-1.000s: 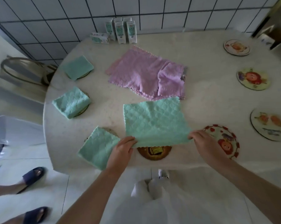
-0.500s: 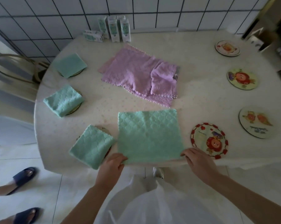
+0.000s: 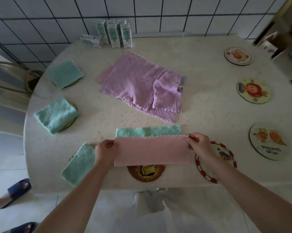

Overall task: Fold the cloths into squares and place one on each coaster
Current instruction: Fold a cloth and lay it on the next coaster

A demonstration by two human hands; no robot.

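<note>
A green cloth with a pink underside (image 3: 150, 151) lies at the table's near edge, its near half turned over so the pink side faces up and a green strip (image 3: 148, 132) shows beyond it. My left hand (image 3: 105, 150) pinches the folded edge's left corner. My right hand (image 3: 198, 145) pinches its right corner. A brown coaster (image 3: 146, 173) peeks out just below the cloth. Three folded green cloths (image 3: 78, 164) (image 3: 56, 115) (image 3: 64, 74) sit on coasters along the left. A pile of purple cloths (image 3: 140, 84) lies in the middle.
Bare coasters lie on the right: a red-rimmed one (image 3: 226, 163) under my right wrist, then three more (image 3: 268, 140) (image 3: 253, 90) (image 3: 237, 55) toward the back. Small cartons (image 3: 113, 33) stand by the tiled wall. A person's slippered feet (image 3: 15, 190) are on the floor at left.
The cloth was spread flat and green side up; both hands have since lifted its near edge and carried it away from me, turning the pink underside up.
</note>
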